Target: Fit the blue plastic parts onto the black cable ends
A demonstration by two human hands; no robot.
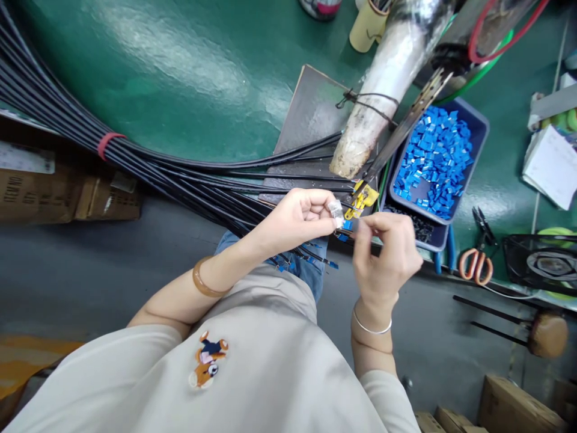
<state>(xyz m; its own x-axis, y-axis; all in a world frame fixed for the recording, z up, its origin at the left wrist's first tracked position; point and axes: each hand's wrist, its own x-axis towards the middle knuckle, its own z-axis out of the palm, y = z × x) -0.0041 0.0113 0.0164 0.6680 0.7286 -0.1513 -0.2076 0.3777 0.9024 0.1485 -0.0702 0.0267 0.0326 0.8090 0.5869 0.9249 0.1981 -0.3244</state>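
My left hand (pixel 297 218) is closed in a pinch over my lap, holding a black cable end with a small blue connector (pixel 346 226) at its tip. My right hand (pixel 383 249) is closed too, its fingertips pinching at that same blue connector from the right. A thick bundle of black cables (pixel 135 162), bound by a red band (pixel 107 142), sweeps in from the upper left and fans out under my hands. Several cable ends with blue connectors (pixel 311 258) lie across my knee.
A dark blue tray (pixel 478 129) of loose blue connectors sits right of my hands. A wrapped, taped post (pixel 387 84) and a yellow-tipped tool (pixel 363 198) stand just above them. Orange-handled scissors (pixel 476 261) lie at right. Cardboard boxes (pixel 54 192) sit left and bottom right.
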